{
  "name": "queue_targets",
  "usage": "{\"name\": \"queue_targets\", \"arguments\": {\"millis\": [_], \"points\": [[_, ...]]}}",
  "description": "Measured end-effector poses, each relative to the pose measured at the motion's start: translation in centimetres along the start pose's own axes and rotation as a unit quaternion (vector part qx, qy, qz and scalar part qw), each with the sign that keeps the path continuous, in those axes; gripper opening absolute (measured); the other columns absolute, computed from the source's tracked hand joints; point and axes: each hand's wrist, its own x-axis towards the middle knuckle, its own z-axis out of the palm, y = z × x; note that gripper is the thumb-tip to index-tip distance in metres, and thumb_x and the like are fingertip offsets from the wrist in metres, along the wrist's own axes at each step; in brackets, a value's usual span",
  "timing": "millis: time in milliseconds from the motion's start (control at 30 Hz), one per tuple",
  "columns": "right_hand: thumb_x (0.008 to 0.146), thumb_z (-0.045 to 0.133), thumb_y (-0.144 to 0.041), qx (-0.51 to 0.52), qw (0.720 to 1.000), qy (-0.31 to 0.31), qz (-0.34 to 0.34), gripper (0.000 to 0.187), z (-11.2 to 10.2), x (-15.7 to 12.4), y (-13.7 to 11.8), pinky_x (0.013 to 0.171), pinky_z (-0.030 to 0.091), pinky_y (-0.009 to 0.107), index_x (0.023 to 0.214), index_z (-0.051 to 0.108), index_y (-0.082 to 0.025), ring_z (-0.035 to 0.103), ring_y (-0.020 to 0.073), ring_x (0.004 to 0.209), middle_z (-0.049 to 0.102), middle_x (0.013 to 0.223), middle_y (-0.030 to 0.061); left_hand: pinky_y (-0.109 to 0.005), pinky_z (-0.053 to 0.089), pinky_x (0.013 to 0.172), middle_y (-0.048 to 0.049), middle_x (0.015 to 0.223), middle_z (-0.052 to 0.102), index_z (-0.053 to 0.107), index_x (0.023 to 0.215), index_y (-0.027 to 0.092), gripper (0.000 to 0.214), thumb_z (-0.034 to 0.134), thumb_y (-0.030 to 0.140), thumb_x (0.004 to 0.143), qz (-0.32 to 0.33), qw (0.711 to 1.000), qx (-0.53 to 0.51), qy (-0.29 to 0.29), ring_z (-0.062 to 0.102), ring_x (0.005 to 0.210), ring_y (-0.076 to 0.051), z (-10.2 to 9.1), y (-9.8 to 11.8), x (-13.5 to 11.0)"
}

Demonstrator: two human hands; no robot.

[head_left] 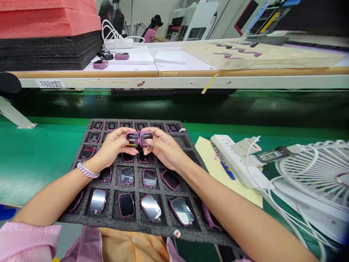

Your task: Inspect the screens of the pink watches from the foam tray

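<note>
My left hand (113,147) pinches a small purple-rimmed watch body (132,139) whose lit screen shows a coloured bar. Beside it, touching it, my right hand (163,147) grips a second purple watch body (146,138) with a lit screen. Both hands hover over the middle of a dark foam tray (109,218) on the green work surface. Its pockets hold several more purple watch bodies (126,205), most with dark or reflective screens. A lilac band sits on my left wrist.
A white power strip (231,156) with cables and a yellow sheet (207,151) lie right of the tray. A white fan (313,171) stands at the far right. Behind the green belt is a bench with stacked pink and black foam (49,36); a person sits far back.
</note>
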Motion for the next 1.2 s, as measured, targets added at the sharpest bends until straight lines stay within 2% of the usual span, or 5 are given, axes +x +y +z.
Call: {"name": "queue_targets", "arguments": {"millis": [567,833,1000,1100,1200], "points": [[0.070,0.069,-0.019,0.018,1.000,-0.006,0.005,0.045,0.2,-0.1,-0.4,0.065,0.049,0.027,0.113,0.060,-0.020,0.062,0.0146,0.064,0.067,0.085,-0.0017,-0.024,0.063,0.062,-0.0043,0.095,0.069,0.058,0.112,0.014,0.039,0.072,0.021,0.076,0.010,1.000,0.017,0.013,0.073,0.062,-0.017,0.0,-0.2,0.0],[0.073,0.080,-0.021,0.044,0.999,0.002,-0.005,0.055,0.1,0.0,-0.7,0.071,0.052,0.025,0.123,0.058,-0.023,0.066,0.0148,0.074,0.069,0.107,0.0031,-0.020,0.059,0.062,-0.0040,0.099,0.068,0.058,0.121,0.014,0.050,0.069,0.015,0.072,0.068,0.998,0.016,-0.002,0.070,0.064,-0.011,0.4,1.5,-0.7],[0.081,0.088,-0.032,0.026,0.999,-0.032,-0.024,0.062,1.4,-0.9,-2.7,0.079,0.057,0.026,0.133,0.055,-0.028,0.067,0.0158,0.083,0.066,0.111,0.0038,-0.012,0.054,0.070,-0.0032,0.101,0.066,0.059,0.129,0.018,0.063,0.073,0.000,0.071,0.077,0.991,-0.045,-0.104,0.066,0.083,-0.008,2.5,4.7,-5.1],[0.090,0.083,-0.033,-0.103,0.991,-0.070,-0.058,0.048,3.4,-3.3,-5.4,0.076,0.059,0.026,0.132,0.060,-0.030,0.067,0.0176,0.082,0.065,0.110,0.0050,-0.013,0.053,0.075,-0.0016,0.097,0.068,0.060,0.135,0.027,0.073,0.079,0.000,0.070,0.047,0.954,-0.098,-0.280,0.067,0.086,-0.008,3.2,6.5,-9.6],[0.089,0.083,-0.025,-0.246,0.950,-0.083,-0.173,0.045,5.4,-6.3,-8.1,0.078,0.059,0.022,0.129,0.064,-0.037,0.068,0.0205,0.091,0.065,0.112,0.0037,-0.019,0.055,0.087,-0.0054,0.105,0.069,0.061,0.137,0.029,0.067,0.086,0.018,0.076,-0.003,0.937,-0.099,-0.336,0.069,0.096,-0.013,3.1,8.2,-13.3]]}}
